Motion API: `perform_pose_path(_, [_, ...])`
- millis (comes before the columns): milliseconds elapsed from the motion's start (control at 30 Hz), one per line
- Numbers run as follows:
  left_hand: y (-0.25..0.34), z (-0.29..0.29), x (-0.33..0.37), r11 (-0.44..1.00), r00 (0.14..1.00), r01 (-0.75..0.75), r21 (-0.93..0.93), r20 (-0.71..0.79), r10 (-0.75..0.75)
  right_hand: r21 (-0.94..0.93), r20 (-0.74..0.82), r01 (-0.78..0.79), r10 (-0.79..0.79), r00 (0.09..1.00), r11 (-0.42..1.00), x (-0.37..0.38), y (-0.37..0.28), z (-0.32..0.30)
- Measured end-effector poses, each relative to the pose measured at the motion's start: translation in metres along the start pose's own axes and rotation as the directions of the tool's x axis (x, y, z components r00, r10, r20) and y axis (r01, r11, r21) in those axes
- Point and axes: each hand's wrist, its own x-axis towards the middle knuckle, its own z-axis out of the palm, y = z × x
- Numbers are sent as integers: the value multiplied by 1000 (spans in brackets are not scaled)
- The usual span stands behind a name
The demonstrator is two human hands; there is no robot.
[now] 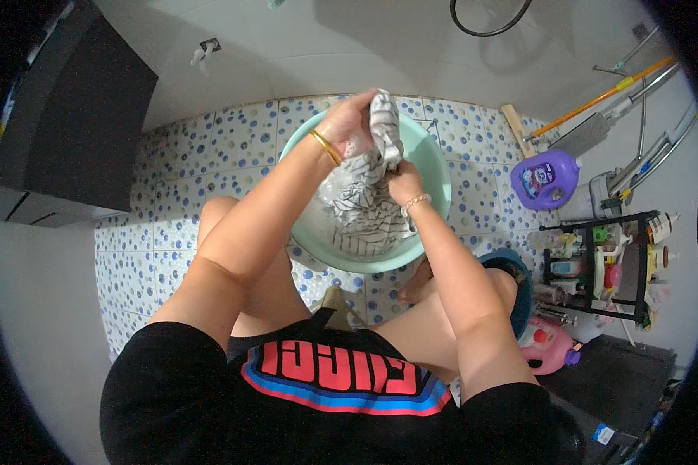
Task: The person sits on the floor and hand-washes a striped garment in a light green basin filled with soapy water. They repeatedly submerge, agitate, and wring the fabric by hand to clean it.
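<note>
I observe the right hand (pixel 405 186) closed on the striped cloth (pixel 368 209). The left hand (pixel 350 124) is partly curled, its palm showing, touching the raised fold; I cannot tell whether it grips. The cloth lies bunched in the green basin (pixel 436 170), among suds (pixel 326 194). The basin stands on the tiled floor (pixel 233 164).

Dotted tile floor (pixel 182 209): purple jug (pixel 537 180), along right edge; black rack (pixel 589 267), right edge; pink jug (pixel 549 349), near-right corner; dark cabinet (pixel 77 116), above left edge; wooden strip (pixel 517 130), far-right corner.
</note>
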Motion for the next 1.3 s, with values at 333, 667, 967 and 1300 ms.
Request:
perform_pose_path(333, [20,-37,-9,288,912,49,956,-161,378,853,-78,30,70,995,521,-2,-60,-57])
perform_pose_path(667, [-31,-32,-31,-492,580,-238,837,529,619,973,192,-192,-11,981,-128,9,-84,-73])
perform_pose_path(967, [-36,-43,-29,-22,760,-205,978,173,627,969,200,-216,-131,971,-123,-9,-123,-79])
perform_pose_path(1300, [10,-64,-22,549,848,-173,818,-160,506,-97,-55,-47,42,998,994,15,-45,-57])
